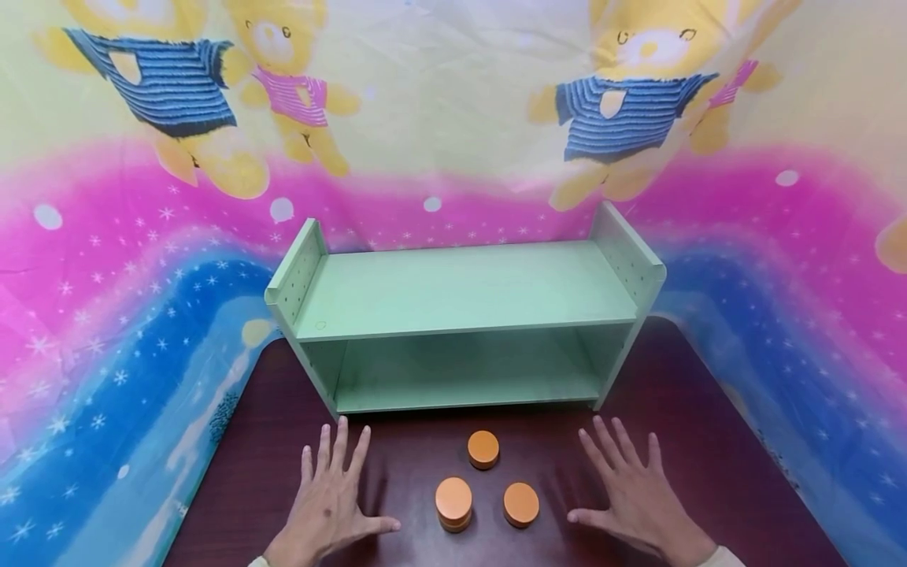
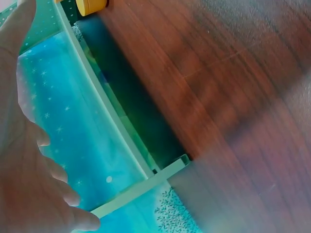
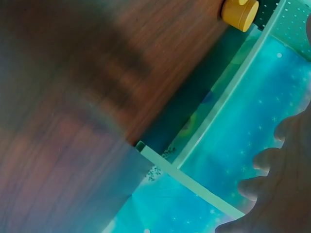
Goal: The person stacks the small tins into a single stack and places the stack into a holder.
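My left hand (image 1: 327, 498) hovers over the table with fingers spread and thumb pointing inward, holding nothing. On the other side my right hand (image 1: 634, 498) is spread in the same way, also holding nothing. Between them stand small orange round cylinders with flat tops: one at the back (image 1: 483, 449), one at the front right (image 1: 521, 504), and a taller one at the front left (image 1: 453, 502) with a seam around its side. Neither hand touches them. In the right wrist view an orange cylinder (image 3: 240, 13) shows at the top edge, with the right fingers (image 3: 282, 170) at the lower right.
A pale green two-level shelf (image 1: 468, 287) stands behind the cylinders, its side panels rising above the top board. The dark brown table (image 1: 708, 441) has rounded back corners. A patterned cloth with teddy bears (image 1: 170, 87) hangs behind and along both sides.
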`<act>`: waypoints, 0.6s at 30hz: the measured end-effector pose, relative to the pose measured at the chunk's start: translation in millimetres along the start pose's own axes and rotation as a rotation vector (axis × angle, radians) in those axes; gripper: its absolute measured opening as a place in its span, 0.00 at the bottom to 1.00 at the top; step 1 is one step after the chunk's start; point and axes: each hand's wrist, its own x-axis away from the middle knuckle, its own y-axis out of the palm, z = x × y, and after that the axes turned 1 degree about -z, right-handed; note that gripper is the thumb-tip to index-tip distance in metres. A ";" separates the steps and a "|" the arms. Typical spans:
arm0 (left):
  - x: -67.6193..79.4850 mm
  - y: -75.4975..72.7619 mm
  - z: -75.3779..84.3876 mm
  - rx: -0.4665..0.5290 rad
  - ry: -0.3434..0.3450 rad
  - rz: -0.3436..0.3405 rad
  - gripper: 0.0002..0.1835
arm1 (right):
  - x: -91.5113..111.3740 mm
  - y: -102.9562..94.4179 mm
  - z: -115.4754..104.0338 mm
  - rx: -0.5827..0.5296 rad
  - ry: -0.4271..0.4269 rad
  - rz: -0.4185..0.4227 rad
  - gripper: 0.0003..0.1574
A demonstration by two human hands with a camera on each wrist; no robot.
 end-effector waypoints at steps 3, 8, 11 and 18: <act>0.6 2.7 1.8 0.015 0.004 0.004 0.75 | -0.1 1.5 -3.0 -0.006 -0.003 -0.009 0.74; 3.1 7.7 5.2 0.046 0.005 0.003 0.74 | -0.4 3.4 -8.1 -0.040 0.013 -0.044 0.73; 4.4 11.5 7.2 0.069 0.010 0.010 0.73 | -1.1 4.8 -10.6 -0.065 0.032 -0.079 0.72; 4.9 18.6 11.8 0.124 0.011 0.023 0.72 | -1.9 11.2 -15.4 -0.177 0.086 -0.132 0.70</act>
